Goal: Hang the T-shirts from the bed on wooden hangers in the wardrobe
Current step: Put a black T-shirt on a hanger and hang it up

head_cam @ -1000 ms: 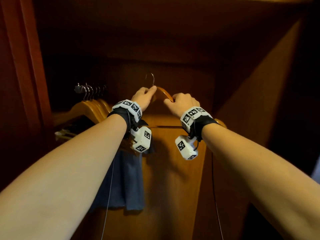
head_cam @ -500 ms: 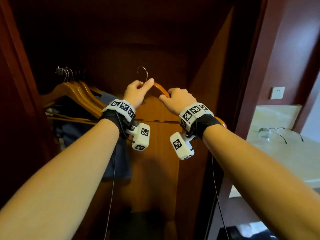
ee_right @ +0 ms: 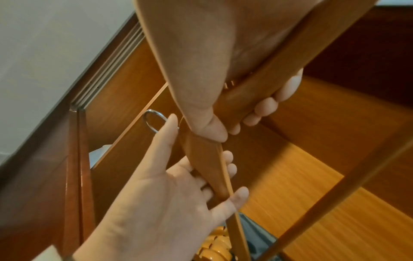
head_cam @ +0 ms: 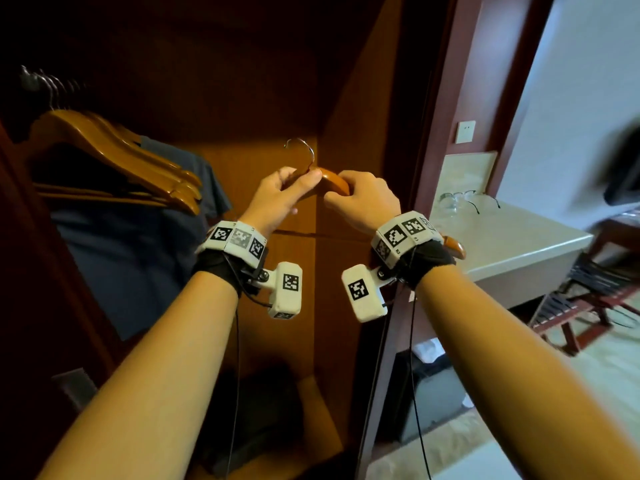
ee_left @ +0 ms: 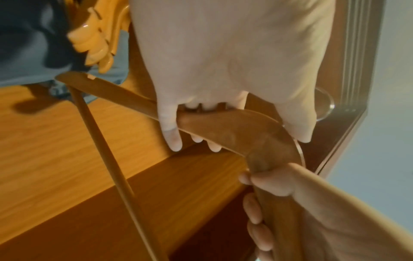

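Both hands hold one bare wooden hanger in front of the open wardrobe, its metal hook pointing up and free of the rail. My left hand grips the hanger's left arm by the neck. In the left wrist view its fingers curl over the wood. My right hand grips the right arm. In the right wrist view its fingers wrap the wood, with the hook beyond. A dark blue T-shirt hangs at the left.
Several wooden hangers hang bunched on the rail at the left. The wardrobe's right wall is close behind the hands. A dark object lies on the wardrobe floor. To the right stand a desk with spectacles and a luggage rack.
The view has swung right, and the desk and room have come into sight. Both hands have kept their grip and carried the hanger right, away from the bunched hangers.
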Available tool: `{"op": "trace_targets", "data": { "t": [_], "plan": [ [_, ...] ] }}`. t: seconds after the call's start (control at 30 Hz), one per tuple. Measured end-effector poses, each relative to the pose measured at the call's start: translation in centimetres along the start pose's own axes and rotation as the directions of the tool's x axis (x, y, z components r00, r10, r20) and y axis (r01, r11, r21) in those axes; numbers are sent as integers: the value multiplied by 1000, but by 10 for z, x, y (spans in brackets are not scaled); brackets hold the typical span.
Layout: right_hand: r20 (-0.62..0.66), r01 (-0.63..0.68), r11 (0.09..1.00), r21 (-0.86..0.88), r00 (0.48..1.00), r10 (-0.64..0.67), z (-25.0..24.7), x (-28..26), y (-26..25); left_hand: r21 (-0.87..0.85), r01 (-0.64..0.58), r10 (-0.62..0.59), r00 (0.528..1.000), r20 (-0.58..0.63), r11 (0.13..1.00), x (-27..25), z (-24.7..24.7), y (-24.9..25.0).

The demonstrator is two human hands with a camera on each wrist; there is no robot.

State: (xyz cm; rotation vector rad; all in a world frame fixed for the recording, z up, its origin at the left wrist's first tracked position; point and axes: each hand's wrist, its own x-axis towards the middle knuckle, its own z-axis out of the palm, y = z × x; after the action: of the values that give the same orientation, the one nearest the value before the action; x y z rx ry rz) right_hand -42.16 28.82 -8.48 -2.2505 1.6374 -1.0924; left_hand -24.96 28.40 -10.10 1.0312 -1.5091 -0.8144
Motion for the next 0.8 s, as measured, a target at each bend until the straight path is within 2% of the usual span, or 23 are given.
{"op": "trace_targets", "data": {
  "t": [0.13, 0.33, 0.43, 0.67, 0.8],
  "plan": [
    [-4, -88, 995, 42, 996, 88, 0, -45, 19, -41, 51, -46, 993, 112, 998, -27, 18, -16],
    [-121, -281, 959, 27, 952, 282, -32, -114, 66, -148, 118, -62, 939, 337, 982, -63, 92, -21],
    [-222, -389, 920, -53, 902, 369, -56, -149, 88, -189, 160, -69, 909, 412, 969, -76, 138, -21],
    [-388, -552, 834, 15, 765, 514, -115, -211, 173, -285, 225, -58, 868, 493, 932, -89, 264, -14],
    [-453, -607, 792, 65, 690, 565, -157, -249, 238, -308, 236, -38, 845, 533, 921, -98, 353, -9]
  ]
}}
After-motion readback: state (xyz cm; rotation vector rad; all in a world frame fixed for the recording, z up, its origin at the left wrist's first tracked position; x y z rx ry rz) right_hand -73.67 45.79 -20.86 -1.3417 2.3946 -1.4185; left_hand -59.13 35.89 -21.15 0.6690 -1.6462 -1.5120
